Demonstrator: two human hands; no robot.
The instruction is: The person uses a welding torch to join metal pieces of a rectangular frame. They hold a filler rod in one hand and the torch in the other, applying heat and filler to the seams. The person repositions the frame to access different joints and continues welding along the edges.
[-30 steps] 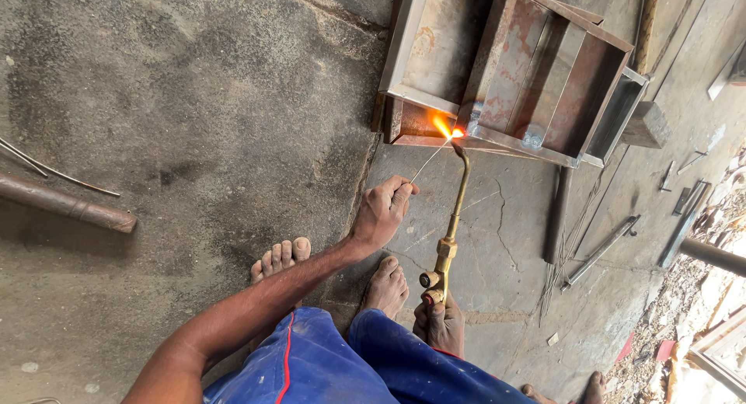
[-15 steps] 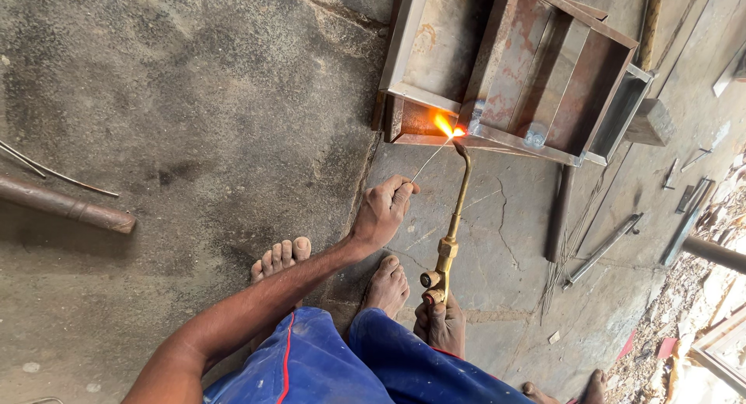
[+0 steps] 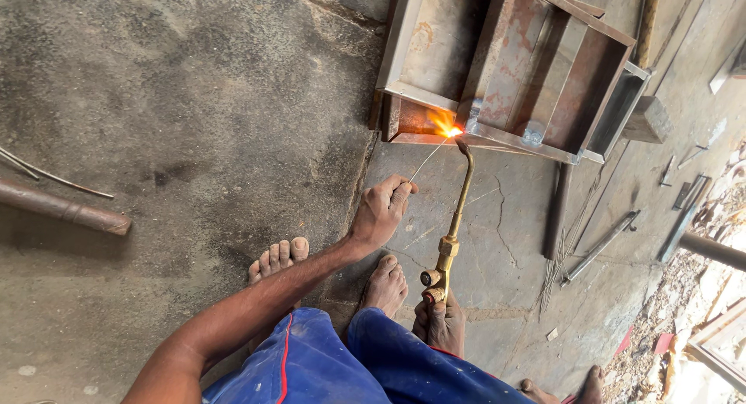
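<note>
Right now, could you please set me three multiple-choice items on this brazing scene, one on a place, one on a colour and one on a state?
1. Where does the flame meet the rusty metal frame?
A. its lower edge, nearest the person
B. its far top corner
C. the pipe on the floor

2. What colour are the trousers?
A. green
B. blue with a red stripe
C. white

3. What does the left hand do?
A. lies flat and empty
B. grips a hammer
C. pinches a thin filler rod

Answers: 1 A, the glow sits at the brass torch tip on the near edge. 2 B, blue cloth, red seam. 3 C, the rod runs from its fingers to the flame; the right hand holds the torch.
</note>
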